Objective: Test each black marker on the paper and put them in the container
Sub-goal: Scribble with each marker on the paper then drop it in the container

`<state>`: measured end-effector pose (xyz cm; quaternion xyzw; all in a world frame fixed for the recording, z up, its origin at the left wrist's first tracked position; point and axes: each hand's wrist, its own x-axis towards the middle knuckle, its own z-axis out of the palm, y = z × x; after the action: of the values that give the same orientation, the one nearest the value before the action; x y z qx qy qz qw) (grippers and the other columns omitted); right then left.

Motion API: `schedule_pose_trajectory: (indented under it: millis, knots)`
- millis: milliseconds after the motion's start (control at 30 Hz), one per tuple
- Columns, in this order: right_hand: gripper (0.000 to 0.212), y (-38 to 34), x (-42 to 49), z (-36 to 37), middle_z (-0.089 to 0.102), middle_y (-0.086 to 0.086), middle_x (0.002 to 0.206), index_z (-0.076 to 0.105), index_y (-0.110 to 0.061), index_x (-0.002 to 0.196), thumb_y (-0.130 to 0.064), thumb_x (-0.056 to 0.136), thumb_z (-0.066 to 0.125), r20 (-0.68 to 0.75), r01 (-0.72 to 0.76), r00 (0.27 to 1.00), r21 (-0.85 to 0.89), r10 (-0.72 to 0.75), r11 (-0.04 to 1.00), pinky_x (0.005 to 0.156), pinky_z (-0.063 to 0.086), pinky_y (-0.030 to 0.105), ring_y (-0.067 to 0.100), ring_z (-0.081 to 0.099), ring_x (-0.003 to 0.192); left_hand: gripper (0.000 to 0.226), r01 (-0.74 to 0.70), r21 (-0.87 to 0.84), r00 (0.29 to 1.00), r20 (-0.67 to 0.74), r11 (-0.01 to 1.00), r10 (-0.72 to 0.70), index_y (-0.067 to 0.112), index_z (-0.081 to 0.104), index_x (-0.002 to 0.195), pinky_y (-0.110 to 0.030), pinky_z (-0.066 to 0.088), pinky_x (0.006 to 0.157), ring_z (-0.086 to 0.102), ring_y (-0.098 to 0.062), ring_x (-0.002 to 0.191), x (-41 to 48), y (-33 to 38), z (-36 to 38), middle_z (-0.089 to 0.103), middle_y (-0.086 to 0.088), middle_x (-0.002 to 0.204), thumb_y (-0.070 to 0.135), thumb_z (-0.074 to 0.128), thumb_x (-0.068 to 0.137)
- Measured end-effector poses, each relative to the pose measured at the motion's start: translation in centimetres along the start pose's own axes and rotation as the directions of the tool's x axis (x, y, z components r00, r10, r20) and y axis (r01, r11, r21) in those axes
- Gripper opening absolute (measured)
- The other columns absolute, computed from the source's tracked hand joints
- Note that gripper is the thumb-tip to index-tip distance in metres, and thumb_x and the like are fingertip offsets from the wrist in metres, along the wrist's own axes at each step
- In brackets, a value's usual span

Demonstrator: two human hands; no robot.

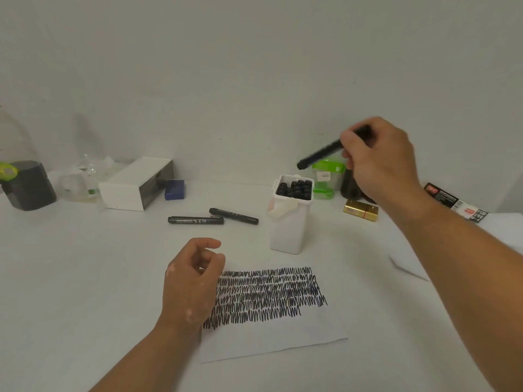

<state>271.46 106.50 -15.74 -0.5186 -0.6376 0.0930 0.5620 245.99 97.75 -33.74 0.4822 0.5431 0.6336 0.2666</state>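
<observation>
Black marker (325,152) sat pinched in my right hand (379,159) in the upper right of the frame. Its long axis slanted from upper right down to lower left. Its free end pointed down-left toward the open top of the white container (291,222), just above and to the right of the rim, not touching it. It was blurred, so I could not tell which end led.

The container stood upright at mid-frame, packed with dark marker ends. My left hand (192,278) was at the left edge of the paper (283,338), fingers loosely curled and grasping nothing. Rows of black scribble covered the sheet.

Two more markers lay flat on the table (85,264) to the left of the container, long axes running roughly left to right. The left marker (195,220) was almost level, the right marker (233,215) tipped down toward the right, and their ends lay close together.

To the right of the container, further up the frame, stood a green-lidded jar (325,174) and a gold box (360,210). A white box (133,188) and a blue block (174,189) sat at mid-left.
</observation>
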Motion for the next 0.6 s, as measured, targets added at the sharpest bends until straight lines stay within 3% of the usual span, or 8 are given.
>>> schedule_pose_trajectory:
  millis: [133,233,333,433,500,600]
  knots:
    - [0.023,-0.4,3.6,3.5,0.074,0.002,0.097,0.07,-0.017,0.106,-0.036,0.097,0.061,0.161,0.103,0.985,-0.242,-0.065,0.965,0.091,0.056,0.047,0.025,0.069,0.095,0.025,0.007,-0.001,1.0,-0.01,1.0,-0.007,0.032,0.068,0.091,-0.033,0.048,0.067,0.056,-0.014,0.065,0.3,-0.4,0.0,0.058,0.005,0.065,0.007,0.068,0.089]
    - [0.025,0.3,5.0,5.7,0.072,0.005,0.097,0.068,-0.014,0.106,-0.036,0.098,0.059,0.24,0.116,0.97,-0.34,-0.033,0.933,0.083,0.055,0.039,0.025,0.067,0.095,0.025,0.01,-0.002,1.0,-0.006,1.0,-0.01,0.033,0.068,0.09,-0.036,0.048,0.067,0.055,-0.016,0.064,0.4,-0.7,0.0,0.058,0.004,0.064,0.007,0.068,0.088]
    - [0.025,1.3,5.5,7.4,0.069,0.006,0.095,0.067,-0.012,0.103,-0.035,0.097,0.058,0.293,0.134,0.956,-0.412,-0.008,0.902,0.079,0.056,0.04,0.027,0.064,0.092,0.024,0.011,0.004,1.0,-0.005,1.0,-0.011,0.034,0.068,0.091,-0.033,0.046,0.065,0.055,-0.013,0.062,0.6,-0.9,0.0,0.058,0.005,0.063,0.01,0.068,0.088]
    - [0.023,2.0,5.5,8.7,0.071,0.008,0.105,0.07,-0.013,0.105,-0.03,0.094,0.06,0.369,0.198,0.93,-0.502,0.002,0.842,0.085,0.055,0.039,0.028,0.064,0.099,0.024,0.016,-0.001,1.0,0.002,1.0,-0.016,0.033,0.068,0.089,-0.032,0.046,0.064,0.054,-0.013,0.062,0.7,-0.9,0.1,0.057,0.005,0.063,0.009,0.068,0.088]
    - [0.028,2.5,5.4,9.4,0.069,0.008,0.119,0.067,-0.015,0.118,-0.023,0.092,0.065,0.408,0.248,0.913,-0.538,-0.008,0.806,0.092,0.052,0.036,0.028,0.063,0.109,0.022,0.013,0.011,1.0,0.01,1.0,-0.014,0.032,0.069,0.089,-0.03,0.045,0.062,0.053,-0.012,0.061,0.7,-0.8,0.2,0.057,0.005,0.064,0.01,0.068,0.088]
    - [0.034,3.6,5.1,10.1,0.067,0.011,0.107,0.055,-0.021,0.117,-0.023,0.088,0.073,0.398,0.234,0.917,-0.547,0.004,0.804,0.074,0.051,0.036,0.03,0.062,0.095,0.019,0.016,0.019,1.0,0.02,1.0,-0.017,0.03,0.069,0.091,-0.028,0.045,0.06,0.052,-0.01,0.06,0.7,-0.8,0.2,0.058,0.006,0.063,0.012,0.069,0.088]
